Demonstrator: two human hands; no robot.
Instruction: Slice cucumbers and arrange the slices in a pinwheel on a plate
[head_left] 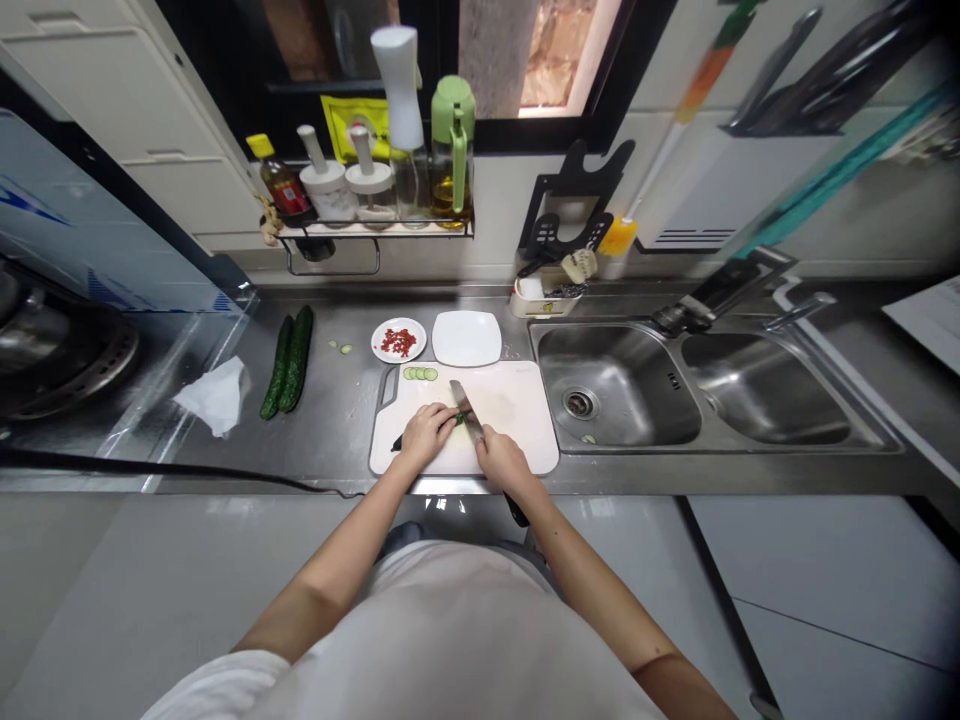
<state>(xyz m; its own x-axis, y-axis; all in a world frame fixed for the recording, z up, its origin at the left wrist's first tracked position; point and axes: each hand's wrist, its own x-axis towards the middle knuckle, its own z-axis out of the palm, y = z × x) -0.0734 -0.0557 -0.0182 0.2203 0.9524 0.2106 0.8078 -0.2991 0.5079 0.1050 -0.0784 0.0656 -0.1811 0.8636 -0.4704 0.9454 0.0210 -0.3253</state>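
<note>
A white cutting board (521, 400) with a grey rim lies at the counter's front edge. On it, my left hand (427, 432) is closed over a dark green cucumber (397, 442); one end shows at the left, and most of it is hidden under the hand. My right hand (501, 460) grips a kitchen knife (466, 408), whose blade stands beside my left fingertips at the cucumber's green right end. Behind the hands, several cucumber slices (420, 374) overlap in a row near the board's back left edge.
Behind the board stand a round plate (377, 347) of chopped red pieces and a white square plate (466, 338). Two whole cucumbers (291, 362) and a crumpled white paper (216, 395) lie left. A double sink (626, 400) is right. Bottles and jars fill a wall rack (375, 228).
</note>
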